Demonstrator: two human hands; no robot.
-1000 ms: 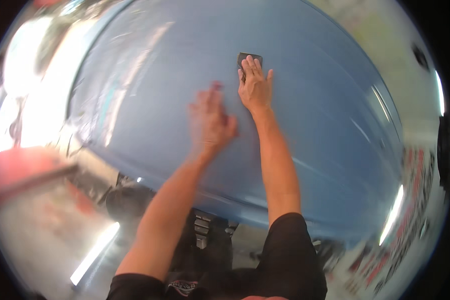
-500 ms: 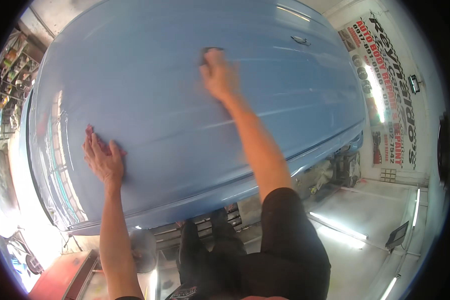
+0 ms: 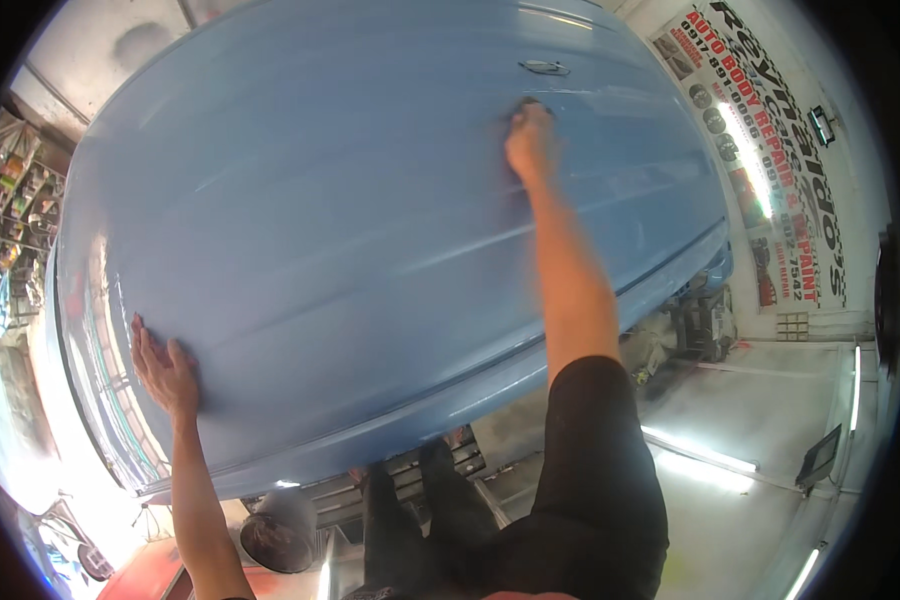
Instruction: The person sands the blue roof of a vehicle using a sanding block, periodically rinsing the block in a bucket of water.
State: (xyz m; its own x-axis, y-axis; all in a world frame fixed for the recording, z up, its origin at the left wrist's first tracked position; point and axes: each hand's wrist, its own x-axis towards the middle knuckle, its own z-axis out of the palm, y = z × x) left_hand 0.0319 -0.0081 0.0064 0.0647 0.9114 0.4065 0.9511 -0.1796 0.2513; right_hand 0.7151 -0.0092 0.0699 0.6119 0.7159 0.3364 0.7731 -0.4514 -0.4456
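Observation:
A broad light blue vehicle body panel (image 3: 350, 230) spreads beneath both of my hands. Toward its far right side, my right hand (image 3: 530, 150) is closed over a small dark pad (image 3: 530, 104) and presses it on the surface; motion blurs the hand, so the pad's exact kind is unclear. Near the panel's left end, my left hand (image 3: 167, 375) lies palm down with its fingers apart, over a red cloth (image 3: 138, 324). Only a bit of that cloth shows past the fingertips; the hand hides the rest.
A small fitting (image 3: 545, 68) sticks up from the panel beyond my right hand. A bucket (image 3: 278, 540) stands below the near edge, beside a slatted bench (image 3: 330, 492). Cluttered shelves (image 3: 15, 200) line the left; a printed banner (image 3: 770, 150) and a floodlight (image 3: 820, 458) are at right.
My right hand has slid the dark pad to the right across the panel. My left hand has shifted left and nearer, with the red cloth under it. The view has shifted slightly.

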